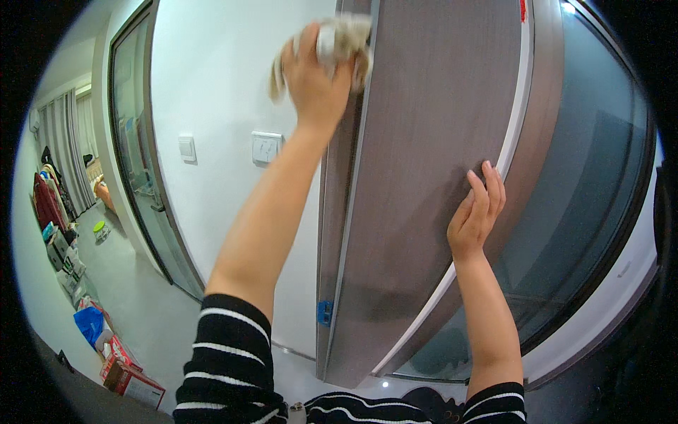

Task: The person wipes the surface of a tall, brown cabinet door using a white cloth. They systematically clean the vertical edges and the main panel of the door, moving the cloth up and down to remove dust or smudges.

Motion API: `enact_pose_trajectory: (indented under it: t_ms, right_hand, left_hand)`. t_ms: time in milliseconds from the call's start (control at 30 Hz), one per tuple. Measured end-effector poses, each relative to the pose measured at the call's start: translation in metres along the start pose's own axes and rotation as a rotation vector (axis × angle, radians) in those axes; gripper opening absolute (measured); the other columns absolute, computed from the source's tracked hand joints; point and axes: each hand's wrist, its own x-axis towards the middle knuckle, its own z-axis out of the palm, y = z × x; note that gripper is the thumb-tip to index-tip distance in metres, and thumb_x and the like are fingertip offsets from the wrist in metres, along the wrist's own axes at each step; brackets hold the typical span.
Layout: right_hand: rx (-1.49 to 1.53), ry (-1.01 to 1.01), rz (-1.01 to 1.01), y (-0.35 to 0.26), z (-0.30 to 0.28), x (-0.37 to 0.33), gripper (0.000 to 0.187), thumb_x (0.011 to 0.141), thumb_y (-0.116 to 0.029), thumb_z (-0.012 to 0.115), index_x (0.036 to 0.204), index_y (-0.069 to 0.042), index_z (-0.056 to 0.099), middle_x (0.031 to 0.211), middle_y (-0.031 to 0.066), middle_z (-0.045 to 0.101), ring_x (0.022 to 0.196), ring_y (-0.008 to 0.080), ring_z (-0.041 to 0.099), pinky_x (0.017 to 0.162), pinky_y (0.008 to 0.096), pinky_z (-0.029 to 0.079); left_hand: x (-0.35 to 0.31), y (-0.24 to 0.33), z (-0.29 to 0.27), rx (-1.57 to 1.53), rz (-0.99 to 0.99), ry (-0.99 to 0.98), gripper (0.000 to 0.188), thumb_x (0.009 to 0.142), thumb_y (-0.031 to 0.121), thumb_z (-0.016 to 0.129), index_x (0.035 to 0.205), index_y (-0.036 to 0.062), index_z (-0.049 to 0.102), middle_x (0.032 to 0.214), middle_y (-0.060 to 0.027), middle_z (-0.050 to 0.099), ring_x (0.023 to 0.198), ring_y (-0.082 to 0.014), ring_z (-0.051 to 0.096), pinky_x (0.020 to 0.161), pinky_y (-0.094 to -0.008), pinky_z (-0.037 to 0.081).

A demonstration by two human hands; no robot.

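My left hand (316, 88) is raised high and closed around a beige cloth (351, 34), somewhat blurred. The cloth lies against the top part of the brown door frame (333, 212) in view, beside the white wall. A grey-brown door panel (431, 106) stands between my two arms. Against its right side, by the pale edge strip (519, 92), my right hand (474, 215) rests with fingers stretched out and nothing in them. Its fingertips are at the strip.
Two white wall switches (186, 149) sit left of my left forearm. Farther left is a glass door (141, 141). Boxes (134, 381) and bags line the floor at the lower left. A dark glass panel (572, 212) stands on the right. A blue piece (325, 312) is low on the frame.
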Motion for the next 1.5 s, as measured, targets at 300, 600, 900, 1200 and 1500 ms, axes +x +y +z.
enact_pose_trajectory:
  t_ms: [300, 600, 900, 1200, 1500]
  right_hand:
    - [-0.004, -0.004, 0.01, -0.005, 0.003, -0.001, 0.029, 0.094, 0.001, 0.045, 0.12, -0.005, 0.059, 0.136, 0.0166, 0.05, 0.13, 0.0355, 0.043, 0.109, 0.044, 0.034]
    - [-0.048, 0.007, -0.015, -0.007, 0.005, 0.002, 0.028, 0.097, -0.002, 0.044, 0.119, -0.004, 0.06, 0.136, 0.0176, 0.051, 0.127, 0.034, 0.045, 0.107, 0.0443, 0.034]
    - [-0.04, 0.003, -0.039, -0.01, 0.006, 0.002, 0.029, 0.097, -0.002, 0.042, 0.12, -0.001, 0.06, 0.136, 0.0179, 0.05, 0.127, 0.033, 0.045, 0.108, 0.0425, 0.035]
    - [-0.081, -0.016, -0.05, -0.013, 0.007, 0.004, 0.03, 0.097, -0.003, 0.041, 0.12, -0.002, 0.06, 0.137, 0.0176, 0.05, 0.129, 0.0332, 0.044, 0.109, 0.0427, 0.033]
    - [-0.08, -0.009, -0.073, -0.012, 0.007, 0.003, 0.03, 0.096, -0.004, 0.043, 0.12, -0.002, 0.061, 0.135, 0.0176, 0.051, 0.126, 0.0319, 0.047, 0.106, 0.0415, 0.034]
  left_hand:
    - [0.132, -0.003, 0.046, -0.074, -0.339, -0.356, 0.061, 0.094, 0.044, 0.053, 0.132, -0.003, 0.048, 0.132, -0.0259, 0.051, 0.115, -0.0384, 0.056, 0.097, -0.05, 0.043]
    - [-0.196, 0.025, -0.117, -0.544, -0.607, -0.213, 0.068, 0.082, 0.026, 0.077, 0.137, 0.0027, 0.044, 0.129, -0.0139, 0.053, 0.119, -0.0269, 0.052, 0.103, -0.0409, 0.042]
    - [-0.393, 0.066, -0.285, -0.191, -1.077, -0.627, 0.075, 0.071, 0.015, 0.08, 0.136, 0.0027, 0.046, 0.122, -0.0146, 0.051, 0.114, -0.0304, 0.053, 0.097, -0.0393, 0.044]
    - [-0.134, 0.005, -0.096, -0.439, -0.633, -0.247, 0.066, 0.068, 0.015, 0.083, 0.126, 0.0066, 0.053, 0.114, -0.0148, 0.056, 0.11, -0.0308, 0.056, 0.094, -0.0407, 0.046]
    - [-0.239, 0.022, -0.163, -0.414, -0.785, -0.438, 0.08, 0.07, 0.014, 0.084, 0.137, 0.0077, 0.042, 0.13, -0.014, 0.049, 0.121, -0.0288, 0.051, 0.102, -0.0403, 0.043]
